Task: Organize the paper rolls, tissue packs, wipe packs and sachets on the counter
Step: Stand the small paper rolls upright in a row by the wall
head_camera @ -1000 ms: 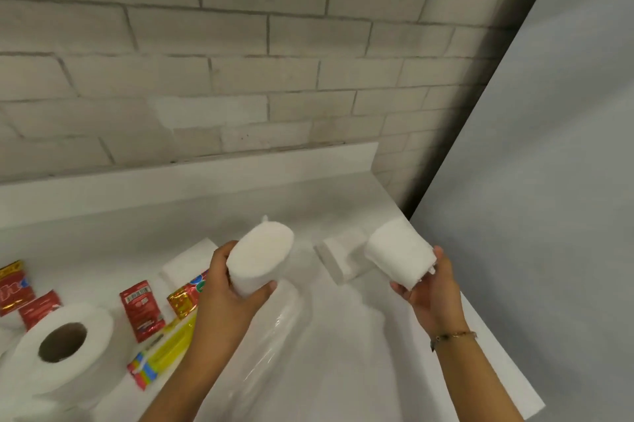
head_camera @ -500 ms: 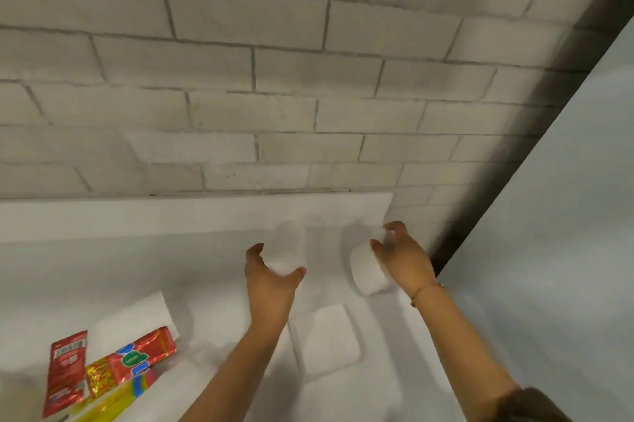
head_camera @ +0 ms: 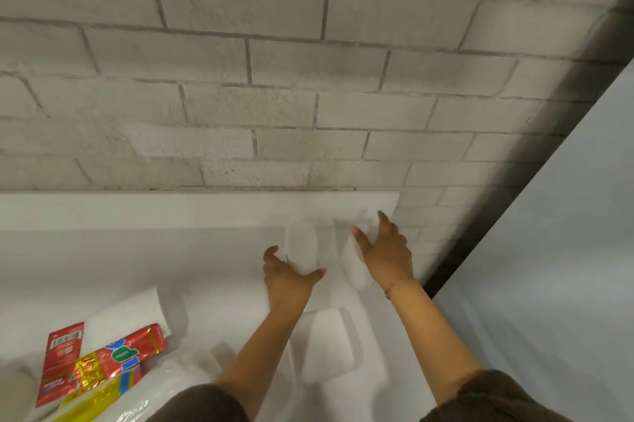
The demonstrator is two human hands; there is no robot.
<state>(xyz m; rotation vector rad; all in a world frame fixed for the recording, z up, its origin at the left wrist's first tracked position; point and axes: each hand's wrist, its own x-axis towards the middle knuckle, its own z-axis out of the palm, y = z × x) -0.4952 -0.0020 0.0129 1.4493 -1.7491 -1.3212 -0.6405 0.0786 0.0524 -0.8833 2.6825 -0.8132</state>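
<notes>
Two white paper rolls stand at the back right of the white counter point(head_camera: 103, 260), against the backsplash. My left hand point(head_camera: 286, 279) grips the left roll point(head_camera: 302, 246) with fingers and thumb curled round its lower part. My right hand point(head_camera: 386, 250) holds the right roll point(head_camera: 353, 260) from its right side, fingers partly spread along it. A white tissue pack point(head_camera: 326, 341) lies flat between my forearms. Another white pack point(head_camera: 130, 311) lies at the left, beside red sachets point(head_camera: 61, 353) and a red foil pack point(head_camera: 127, 353).
A grey brick wall point(head_camera: 274, 78) rises behind the backsplash point(head_camera: 171, 210). A pale panel point(head_camera: 549, 250) bounds the counter on the right, with a dark gap beside it. Clear plastic wrap point(head_camera: 137, 404) and a yellow striped pack point(head_camera: 96, 401) lie at the lower left.
Both hands carried the rolls from near the counter's front to its back right corner and set them down by the backsplash. The camera tilted up and right; the large roll left view.
</notes>
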